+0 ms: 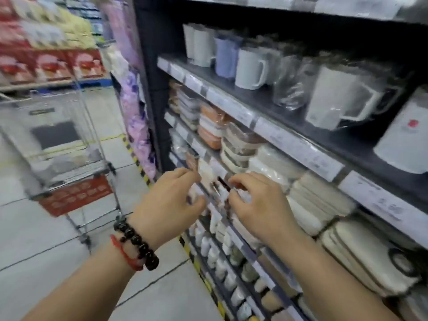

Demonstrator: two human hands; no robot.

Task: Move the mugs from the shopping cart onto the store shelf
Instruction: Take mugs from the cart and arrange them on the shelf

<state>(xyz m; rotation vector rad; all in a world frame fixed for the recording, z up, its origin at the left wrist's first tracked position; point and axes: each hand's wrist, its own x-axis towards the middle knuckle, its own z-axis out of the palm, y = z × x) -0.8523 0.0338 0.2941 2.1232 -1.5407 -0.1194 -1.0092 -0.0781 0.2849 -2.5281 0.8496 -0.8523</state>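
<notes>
1. The dark metal store shelf [273, 105] is the landmark. On its upper board stand glazed ceramic mugs [249, 70], white, grey and one pale blue, in a row with handles turned outward, likely so shoppers can take them easily.
2. The wire shopping cart with a red panel [67, 158] stands left of the shelf, well apart from both hands. Blur hides whether any mugs lie in it.
3. The left hand [169, 205], with a dark bead bracelet [136, 244] and a red cord at the wrist, hovers in front of the shelf's lower tiers, fingers loosely curled, gripping nothing I can see.
4. The right hand [257, 205] is just beside it, likewise half-curled and apparently empty; a small dark thing near its fingertips is too blurred to name.
5. Judgement: with both hands free and the view swinging, the person seems between mugs, probably heading to the cart for another.
6. Below the mug board lie stacked plates and bowls [231, 140].
</notes>
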